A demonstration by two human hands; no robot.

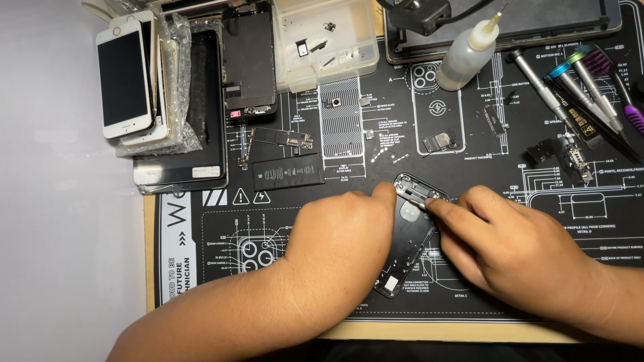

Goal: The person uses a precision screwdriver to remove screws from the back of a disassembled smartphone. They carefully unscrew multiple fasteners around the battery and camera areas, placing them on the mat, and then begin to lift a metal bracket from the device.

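An opened phone housing [409, 231], black and stripped of its screen, is held tilted on the black printed repair mat [510, 268] between both hands. The left hand [339, 248] is laid over its left edge, thumb pressed against the top corner; whether the fingers beneath are curled shut on the frame cannot be told. The right hand [513, 251] is set against the right side, its fingertips [436, 206] pinched together at the housing's upper end on what seems a small part, too tiny to make out. The disassembly is judged well advanced: the battery [288, 171] is already out and lies just beyond the left hand, a logic board [282, 139] is seen behind it, and loose small parts [439, 141] are scattered beyond the hands. Some internals are still seen in the housing, so stripping looks unfinished. Farther beyond the left hand a detached display panel [248, 57] and a stack of white phones [127, 77] are placed; a clear parts tray [325, 40] and a squeeze bottle [469, 53] are set far ahead. Screwdrivers [577, 87] are laid beyond the right hand, untouched. The bench [416, 330] edge is seen just beneath the wrists.
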